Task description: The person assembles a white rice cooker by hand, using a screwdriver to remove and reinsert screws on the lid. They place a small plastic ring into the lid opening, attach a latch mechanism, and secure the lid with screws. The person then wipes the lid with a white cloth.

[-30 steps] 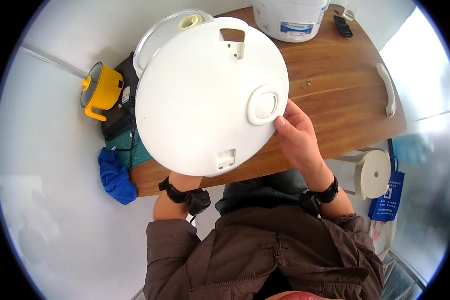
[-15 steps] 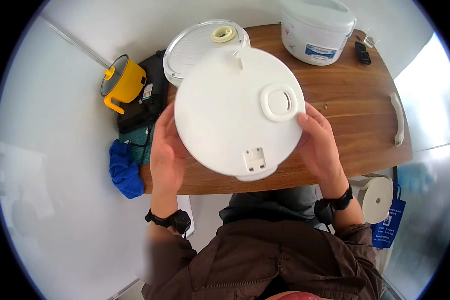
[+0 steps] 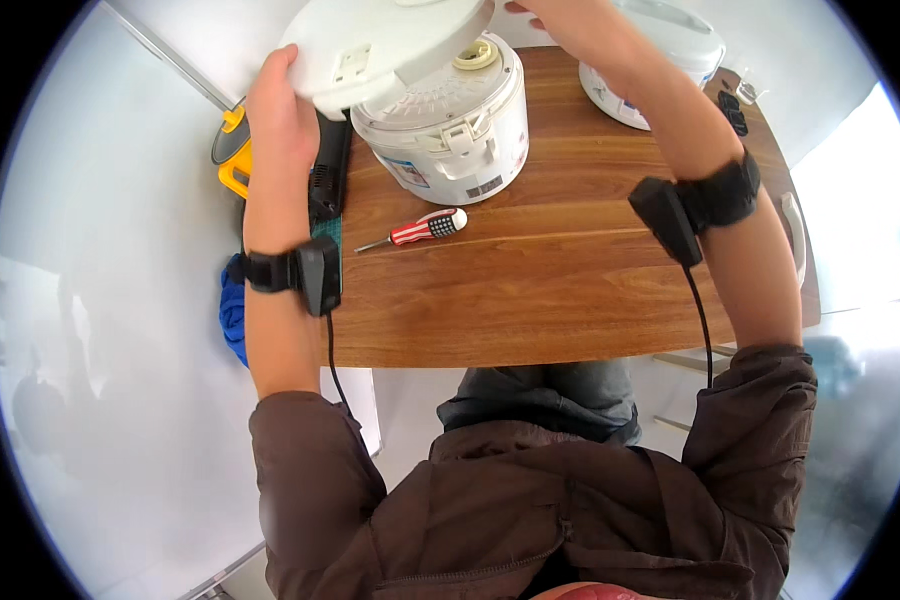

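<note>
My left hand [image 3: 282,112] holds a round white rice cooker lid cover [image 3: 410,35] by its left edge, thumb along the rim, other fingers mostly hidden. The cover is tilted and partly cut off by the top of the picture; a small rectangular recess shows near its front edge. Just off its right edge is my right hand [image 3: 542,14], fingers apart, with a narrow gap to the cover and part of the hand out of view. Below the cover stands the white rice cooker [image 3: 470,150], with a cream ring [image 3: 477,54] on top and a latch in front.
A screwdriver [image 3: 428,228] with a red, white and black handle lies on the wooden table [image 3: 530,300]. Another white cooker [image 3: 670,45] is at the back right. On the left are a yellow pot [image 3: 236,165], a black case [image 3: 328,165] and a blue cloth [image 3: 232,315].
The cover has moved up, away from me and left, over the rice cooker. My right hand has come off its edge. The screwdriver and the cooker's front are now visible.
</note>
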Tool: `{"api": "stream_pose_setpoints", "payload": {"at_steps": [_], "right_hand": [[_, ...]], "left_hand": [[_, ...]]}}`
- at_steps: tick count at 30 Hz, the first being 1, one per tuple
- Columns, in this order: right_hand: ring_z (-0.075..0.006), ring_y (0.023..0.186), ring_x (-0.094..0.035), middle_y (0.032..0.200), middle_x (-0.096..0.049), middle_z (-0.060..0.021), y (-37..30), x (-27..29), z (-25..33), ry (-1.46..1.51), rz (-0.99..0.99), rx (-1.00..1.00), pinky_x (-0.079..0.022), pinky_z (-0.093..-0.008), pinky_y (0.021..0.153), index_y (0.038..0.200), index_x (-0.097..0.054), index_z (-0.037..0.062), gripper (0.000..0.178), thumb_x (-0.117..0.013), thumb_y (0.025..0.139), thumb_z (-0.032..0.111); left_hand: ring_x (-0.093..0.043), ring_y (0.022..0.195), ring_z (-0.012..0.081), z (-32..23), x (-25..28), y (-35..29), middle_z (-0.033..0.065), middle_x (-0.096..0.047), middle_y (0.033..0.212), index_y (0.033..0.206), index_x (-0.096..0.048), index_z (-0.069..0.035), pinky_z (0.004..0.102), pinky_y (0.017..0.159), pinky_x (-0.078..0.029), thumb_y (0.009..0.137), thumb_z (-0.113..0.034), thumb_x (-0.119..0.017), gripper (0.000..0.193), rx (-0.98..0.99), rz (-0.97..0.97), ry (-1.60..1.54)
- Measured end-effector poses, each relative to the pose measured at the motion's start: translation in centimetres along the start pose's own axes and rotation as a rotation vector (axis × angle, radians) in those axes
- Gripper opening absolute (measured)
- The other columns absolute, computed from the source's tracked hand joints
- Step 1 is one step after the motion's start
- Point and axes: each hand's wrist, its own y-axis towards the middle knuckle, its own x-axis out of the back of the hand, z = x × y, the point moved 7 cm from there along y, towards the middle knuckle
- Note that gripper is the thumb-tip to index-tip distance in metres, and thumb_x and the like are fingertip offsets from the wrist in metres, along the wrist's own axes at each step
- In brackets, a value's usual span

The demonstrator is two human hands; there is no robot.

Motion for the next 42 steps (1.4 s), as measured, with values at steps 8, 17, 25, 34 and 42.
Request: {"api": "stream_pose_setpoints", "payload": {"at_steps": [8,17,25,34,42], "right_hand": [[-0.0234,0.114,-0.063,0.123,-0.072,-0.0162,0.7,-1.1,-6.3,0.015,0.029,0.022,-0.048,-0.0383,0.100,0.130,-0.066,-0.0059,0.054,-0.044,0.111,0.040],[-0.0267,0.102,-0.069,0.104,-0.075,-0.0189,-1.6,-1.1,-8.1,-0.245,-0.014,-0.185,-0.052,-0.0393,0.093,0.117,-0.071,-0.0054,0.055,-0.046,0.110,0.044],[-0.0325,0.113,-0.069,0.120,-0.072,-0.0243,-2.3,-2.0,-8.7,-0.070,-0.085,0.113,-0.051,-0.0403,0.098,0.132,-0.063,-0.0048,0.052,-0.053,0.107,0.040],[-0.0321,0.123,-0.062,0.131,-0.066,-0.0257,-0.8,-3.5,-6.8,0.069,-0.060,0.050,-0.046,-0.0379,0.107,0.142,-0.053,-0.0067,0.056,-0.051,0.107,0.037],[-0.0279,0.131,-0.056,0.139,-0.063,-0.0218,1.5,-5.3,-11.4,0.312,-0.162,0.105,-0.040,-0.0350,0.113,0.144,-0.052,-0.0084,0.053,-0.050,0.107,0.030]], "left_hand": [[-0.058,0.123,0.0242,5.0,1.8,1.9,0.0137,-0.064,0.132,0.129,-0.059,0.007,0.0405,0.107,-0.042,0.103,-0.024,-0.054,0.041,0.112,-0.002,0.220],[-0.060,0.119,0.0253,7.7,3.1,0.2,0.0134,-0.065,0.128,0.127,-0.059,0.006,0.0405,0.104,-0.044,0.103,-0.023,-0.052,0.038,0.211,-0.025,0.220],[-0.064,0.115,0.0257,9.6,3.5,-0.8,0.0154,-0.067,0.124,0.124,-0.060,0.007,0.0407,0.101,-0.049,0.101,-0.021,-0.051,0.037,0.217,-0.020,0.119],[-0.057,0.126,0.0252,8.7,3.0,-0.8,0.0146,-0.062,0.137,0.142,-0.054,0.007,0.0386,0.108,-0.042,0.099,-0.021,-0.051,0.051,0.133,-0.007,0.109],[-0.056,0.127,0.0256,8.9,2.0,-1.6,0.0154,-0.061,0.138,0.146,-0.051,0.007,0.0384,0.109,-0.042,0.097,-0.018,-0.047,0.055,0.090,0.002,0.094]]}}
